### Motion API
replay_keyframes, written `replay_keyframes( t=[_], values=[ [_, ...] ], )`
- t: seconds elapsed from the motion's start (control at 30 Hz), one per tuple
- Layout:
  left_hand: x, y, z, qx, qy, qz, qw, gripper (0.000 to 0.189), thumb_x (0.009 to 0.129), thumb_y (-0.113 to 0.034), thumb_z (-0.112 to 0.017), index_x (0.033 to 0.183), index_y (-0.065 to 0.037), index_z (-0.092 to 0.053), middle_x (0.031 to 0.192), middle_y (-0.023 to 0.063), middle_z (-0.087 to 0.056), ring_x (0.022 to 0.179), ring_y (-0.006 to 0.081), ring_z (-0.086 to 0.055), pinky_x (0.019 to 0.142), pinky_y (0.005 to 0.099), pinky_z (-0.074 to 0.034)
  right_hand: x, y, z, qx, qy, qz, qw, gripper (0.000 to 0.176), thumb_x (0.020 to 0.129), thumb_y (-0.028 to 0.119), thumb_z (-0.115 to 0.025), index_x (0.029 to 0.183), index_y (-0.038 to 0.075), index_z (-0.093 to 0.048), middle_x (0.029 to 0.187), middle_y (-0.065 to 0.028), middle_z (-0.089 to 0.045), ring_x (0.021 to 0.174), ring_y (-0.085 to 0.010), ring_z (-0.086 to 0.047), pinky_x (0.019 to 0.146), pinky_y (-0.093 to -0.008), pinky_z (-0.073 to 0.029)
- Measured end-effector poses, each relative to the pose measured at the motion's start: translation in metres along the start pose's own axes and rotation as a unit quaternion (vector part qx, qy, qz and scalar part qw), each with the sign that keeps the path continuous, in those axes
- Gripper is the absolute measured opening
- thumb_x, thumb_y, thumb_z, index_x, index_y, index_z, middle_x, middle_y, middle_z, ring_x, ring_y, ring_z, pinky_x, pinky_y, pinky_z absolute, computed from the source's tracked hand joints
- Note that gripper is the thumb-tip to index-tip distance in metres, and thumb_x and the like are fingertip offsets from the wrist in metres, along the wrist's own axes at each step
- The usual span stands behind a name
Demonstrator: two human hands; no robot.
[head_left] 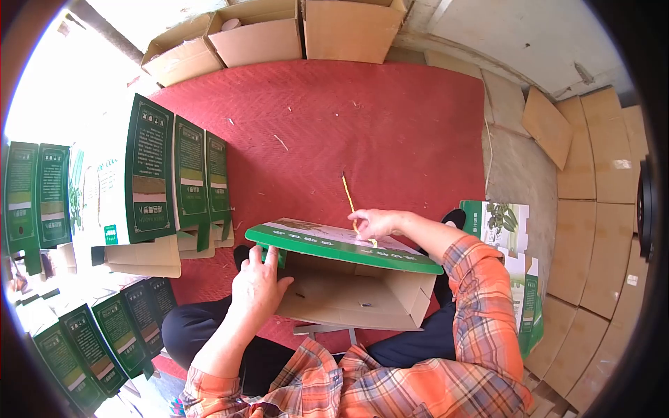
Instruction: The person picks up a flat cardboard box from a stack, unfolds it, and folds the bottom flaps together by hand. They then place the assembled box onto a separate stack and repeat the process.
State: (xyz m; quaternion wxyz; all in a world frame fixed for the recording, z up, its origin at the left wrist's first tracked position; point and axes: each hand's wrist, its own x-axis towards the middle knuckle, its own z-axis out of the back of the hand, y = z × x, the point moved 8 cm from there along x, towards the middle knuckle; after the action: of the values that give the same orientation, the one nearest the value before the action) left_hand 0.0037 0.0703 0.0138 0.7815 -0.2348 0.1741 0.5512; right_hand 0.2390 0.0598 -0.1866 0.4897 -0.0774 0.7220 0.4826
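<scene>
An open cardboard box [341,301] with a green printed lid panel [324,240] rests tilted over my lap, its brown inside facing me. My left hand [258,282] lies against the box's left end, fingers apart on the green edge. Over the top of the panel, my right hand [376,224] pinches a yellow cord [348,198], which stretches away above the red mat. A short piece of the cord also shows on the panel below my fingers. Small dark marks or slots show on the box's inner face.
Green and white printed boxes [152,171] stand at the left, with more [87,341] below them. Flat printed cardboard [507,230] lies at the right. Brown cartons [261,38] line the back, and others [578,244] the right side. The red mat [300,125] holds small scraps.
</scene>
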Motion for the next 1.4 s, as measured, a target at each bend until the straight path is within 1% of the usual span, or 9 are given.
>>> replay_keyframes(
  t=[0.03, 0.1, 0.2, 0.5, 0.67, 0.8, 0.93, 1.17, 1.4],
  values=[
    [0.001, 0.001, 0.001, -0.002, -0.002, 0.001, 1.0, 0.075, 0.078, -0.027, -0.076, 0.138, -0.004, -0.039, 0.122, 0.021, -0.049, 0.101, 0.0375, -0.06, 0.081, 0.0435, -0.054, 0.004, 0.004, -0.002, -0.001, 0.003, 0.0, 1.0, 0.077, 0.088, 0.029, -0.069, 0.149, 0.009, -0.027, 0.127, -0.0139, -0.057, 0.111, -0.0229, -0.059, 0.089, -0.0422, -0.052],
    [0.002, 0.0, 0.0, -0.002, -0.001, 0.001, 1.0, 0.075, 0.077, -0.027, -0.076, 0.138, -0.004, -0.039, 0.122, 0.0213, -0.048, 0.101, 0.0376, -0.06, 0.081, 0.0434, -0.054, 0.004, 0.015, 0.005, 0.33, -0.053, 0.035, 0.942, 0.07, 0.085, 0.017, -0.07, 0.145, 0.009, -0.035, 0.117, -0.0107, -0.06, 0.102, -0.0212, -0.061, 0.082, -0.0439, -0.053],
    [-0.001, 0.0, -0.002, 0.015, -0.023, -0.014, 1.0, 0.076, 0.076, -0.027, -0.077, 0.138, -0.004, -0.04, 0.12, 0.021, -0.049, 0.098, 0.0353, -0.06, 0.075, 0.0408, -0.056, -0.029, 0.063, 0.043, 0.428, -0.1, 0.147, 0.886, 0.046, 0.091, 0.012, -0.062, 0.134, 0.008, -0.046, 0.105, -0.0088, -0.063, 0.088, -0.0178, -0.063, 0.073, -0.0352, -0.056],
    [-0.004, -0.004, -0.001, 0.046, -0.045, -0.024, 0.998, 0.08, 0.075, -0.029, -0.079, 0.14, -0.006, -0.038, 0.113, 0.0187, -0.051, 0.096, 0.0328, -0.061, 0.073, 0.0395, -0.056, -0.177, 0.172, 0.139, 0.336, -0.298, 0.305, 0.84, 0.01, 0.094, 0.012, -0.06, 0.103, 0.007, -0.059, 0.089, -0.0039, -0.064, 0.069, -0.0076, -0.058, 0.062, -0.0229, -0.05],
    [-0.004, -0.003, -0.005, 0.047, -0.028, -0.008, 0.998, 0.079, 0.076, -0.031, -0.078, 0.141, -0.008, -0.038, 0.115, 0.0185, -0.052, 0.098, 0.0333, -0.061, 0.077, 0.0414, -0.055, -0.227, 0.197, 0.141, 0.308, -0.357, 0.38, 0.795, 0.013, 0.096, 0.012, -0.057, 0.105, 0.004, -0.063, 0.084, -0.0034, -0.064, 0.065, -0.0055, -0.055, 0.057, -0.0205, -0.045],
    [-0.005, -0.002, -0.004, 0.057, -0.063, -0.009, 0.996, 0.075, 0.075, -0.032, -0.078, 0.137, -0.009, -0.044, 0.109, 0.0144, -0.056, 0.098, 0.0303, -0.061, 0.079, 0.0408, -0.052, -0.227, 0.197, 0.119, 0.179, -0.391, 0.296, 0.853, 0.024, 0.097, 0.017, -0.055, 0.115, 0.001, -0.061, 0.079, 0.0024, -0.057, 0.062, -0.0039, -0.046, 0.055, -0.0185, -0.036],
    [-0.015, -0.028, 0.031, 0.042, -0.281, -0.132, 0.95, 0.016, 0.08, -0.023, -0.07, 0.085, -0.009, -0.064, 0.086, 0.0073, -0.059, 0.087, 0.0258, -0.06, 0.075, 0.039, -0.045, -0.191, 0.177, 0.09, 0.004, -0.378, 0.184, 0.907, 0.049, 0.09, 0.012, -0.054, 0.137, 0.0, -0.045, 0.088, -0.0002, -0.057, 0.081, -0.0099, -0.051, 0.071, -0.0249, -0.044],
    [-0.022, -0.041, 0.091, -0.34, -0.358, -0.192, 0.848, 0.02, 0.081, -0.002, -0.067, 0.101, -0.004, -0.065, 0.09, 0.011, -0.064, 0.081, 0.0252, -0.064, 0.071, 0.0333, -0.051, -0.171, 0.22, -0.004, -0.108, -0.197, 0.235, 0.946, 0.068, 0.09, 0.003, -0.041, 0.153, 0.005, -0.016, 0.084, -0.0083, -0.063, 0.085, -0.0186, -0.059, 0.091, -0.0352, -0.045],
    [-0.025, -0.063, 0.101, -0.229, -0.419, -0.262, 0.839, 0.013, 0.08, -0.003, -0.069, 0.092, -0.005, -0.067, 0.08, 0.0093, -0.065, 0.077, 0.0282, -0.065, 0.069, 0.0351, -0.051, -0.167, 0.241, -0.036, -0.117, -0.152, 0.242, 0.951, 0.068, 0.086, 0.001, -0.042, 0.15, 0.002, -0.02, 0.087, -0.0124, -0.068, 0.085, -0.0226, -0.061, 0.082, -0.0348, -0.049]
  ],
)
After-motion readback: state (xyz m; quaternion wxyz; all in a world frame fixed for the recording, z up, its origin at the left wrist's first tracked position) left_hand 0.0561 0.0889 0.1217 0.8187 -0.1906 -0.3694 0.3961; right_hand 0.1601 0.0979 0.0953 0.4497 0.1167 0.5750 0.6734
